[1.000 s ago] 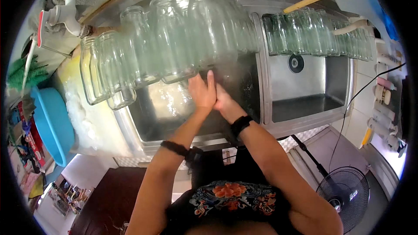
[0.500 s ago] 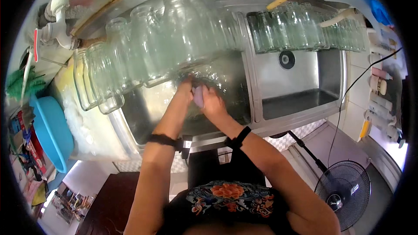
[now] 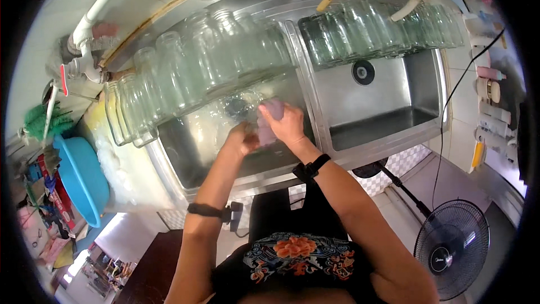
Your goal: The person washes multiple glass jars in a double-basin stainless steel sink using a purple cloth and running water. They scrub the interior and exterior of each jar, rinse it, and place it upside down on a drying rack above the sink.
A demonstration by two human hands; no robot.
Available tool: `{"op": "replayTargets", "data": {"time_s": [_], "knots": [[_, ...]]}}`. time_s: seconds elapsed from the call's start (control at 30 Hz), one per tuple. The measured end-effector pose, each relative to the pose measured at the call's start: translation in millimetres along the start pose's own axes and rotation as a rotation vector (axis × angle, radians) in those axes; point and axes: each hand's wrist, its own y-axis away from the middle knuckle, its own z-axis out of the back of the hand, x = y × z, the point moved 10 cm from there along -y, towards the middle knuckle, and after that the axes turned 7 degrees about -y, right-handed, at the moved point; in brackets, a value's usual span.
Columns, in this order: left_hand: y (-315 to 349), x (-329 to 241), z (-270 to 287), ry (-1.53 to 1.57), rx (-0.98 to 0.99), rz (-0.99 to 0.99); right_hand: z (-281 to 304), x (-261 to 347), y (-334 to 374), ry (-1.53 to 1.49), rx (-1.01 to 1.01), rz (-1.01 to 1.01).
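Observation:
A mauve cloth (image 3: 266,132) is bunched between my two hands above the left sink basin (image 3: 185,160), which has water in it. My right hand (image 3: 291,125) is closed round the cloth's upper part, with the thumb lying across it. At the cloth's lower left side, my left hand (image 3: 243,138) has its fingers curled against it. Beyond both hands, a row of clear glass jars (image 3: 208,50) spans the back of the left basin.
More glass jars (image 3: 360,31) line the back of the right basin (image 3: 371,101), near a faucet spout (image 3: 412,4). A blue tub (image 3: 84,177) stands at the left, below a green brush (image 3: 48,121). A black fan (image 3: 453,250) is at lower right.
Both hands have come up out of the water and nearer to me, the right hand also shifting right. More of the cloth shows between them. The whole view has shifted a little.

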Motion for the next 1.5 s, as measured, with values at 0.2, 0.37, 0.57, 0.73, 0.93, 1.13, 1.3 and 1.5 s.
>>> {"op": "replayTargets", "data": {"time_s": [0.2,0.37,0.57,0.73,0.93,1.13,1.3,1.5], "knots": [[53.6,-6.5,-30.4,0.495,0.206,0.167,22.8,0.9,35.0,0.226,0.263,0.223],[101.3,-15.5,-93.7,0.565,0.262,0.233,28.7,-13.1,93.1,0.291,0.518,0.32],[150.7,-51.8,-227.2,-0.089,0.446,-0.235,42.3,-9.4,90.5,0.253,0.499,0.282],[200.9,-79.3,-422.5,-0.592,0.459,-0.658,35.0,-27.2,99.2,0.159,0.746,0.085],[119.4,-109.6,-552.2,-0.89,0.155,-0.89,55.3,-14.4,89.5,-0.041,0.56,0.186],[63.5,-153.8,-578.3,-0.855,-0.355,-0.974,44.7,-28.6,96.4,0.194,0.751,0.189],[-9.5,-230.8,-573.5,-1.328,-0.382,-1.074,39.9,-5.8,96.6,0.058,0.645,0.302],[69.7,-146.3,-577.9,-0.905,-0.022,-0.748,36.7,-17.0,100.9,0.18,0.796,0.259]]}}
